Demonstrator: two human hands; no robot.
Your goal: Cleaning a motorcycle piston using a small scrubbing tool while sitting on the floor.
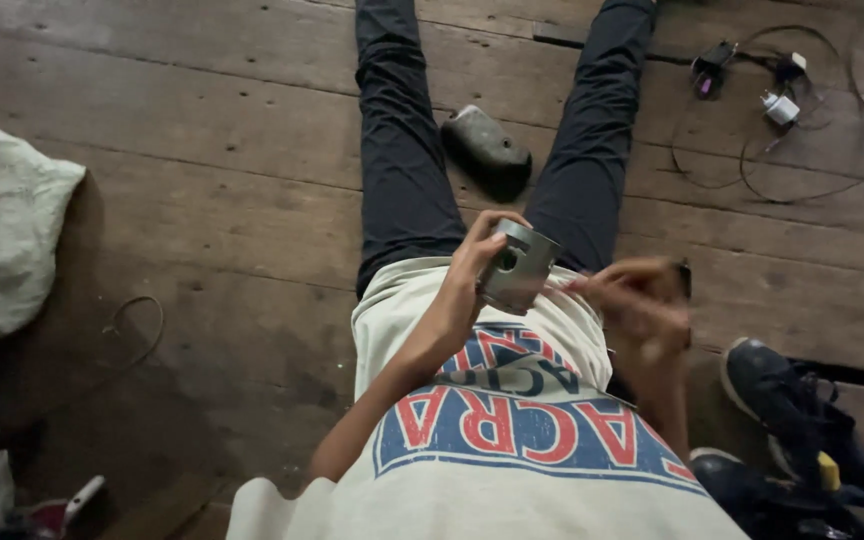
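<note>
Item: metal piston (518,265), held above the person's lap, over the hem of a pale printed shirt (512,440).

Hazards: The left hand (474,268) grips the piston by its side only, thumb and fingers wrapped round the skirt; a slack grip would likely let it roll off the lap onto the plank floor (232,200) between the outstretched legs, where a knock could mark the metal. The right hand (642,305) is motion-blurred just beside the piston; whether its fingers are pinching some small part cannot be told. If they are, it could slip and be lost in the gaps between the boards.

Appearance: short grey cylinder, dull satin metal, tilted with its flat crown toward the far side of the floor. A round pin hole shows dark in the near wall. The surface looks clean; fine detail is too small to read.

Nearby: dark oblong object (487,148) on the floor between the legs; tangled cables (782,110) at the far right corner; white sack (2,230) at the left edge.
</note>
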